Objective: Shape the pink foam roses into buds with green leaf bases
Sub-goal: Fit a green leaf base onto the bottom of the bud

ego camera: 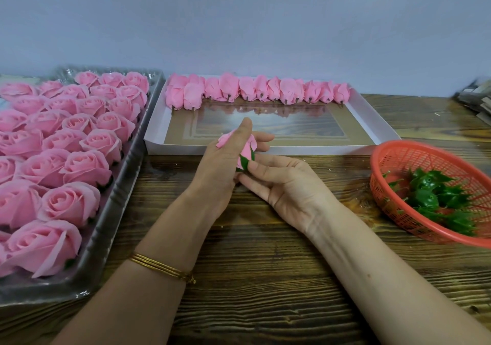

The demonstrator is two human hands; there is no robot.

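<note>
Over a dark wooden table [265, 278], a person's left hand [223, 166] curls round a pink rose bud [248, 147], the forefinger lying straight up along the petals while the other fingers wrap behind them. The right hand [281, 185] meets it from below, thumb and fingertips pinching the green leaf base [245, 162] at the bottom of the bud. The bud is held just above the tabletop, in front of the near rim of a shallow white box [372, 116]. Its petals are closed into a narrow, pointed shape, soft and matte, with two green leaf points pressed against the pink. How tightly the leaf sits on the far side cannot be told, as the fingers hide it.

Along the back wall of the box lies a row of finished buds [255, 89], tips toward the wall and short dark stubs pointing forward. To the left, a clear plastic tray [117, 212] is packed with open roses [66, 158], wide and layered, in close rows. To the right, a red basket [385, 158] holds loose leaf bases [435, 193], glossy green and spiky. Thin gold bangles [162, 267] circle the left wrist
</note>
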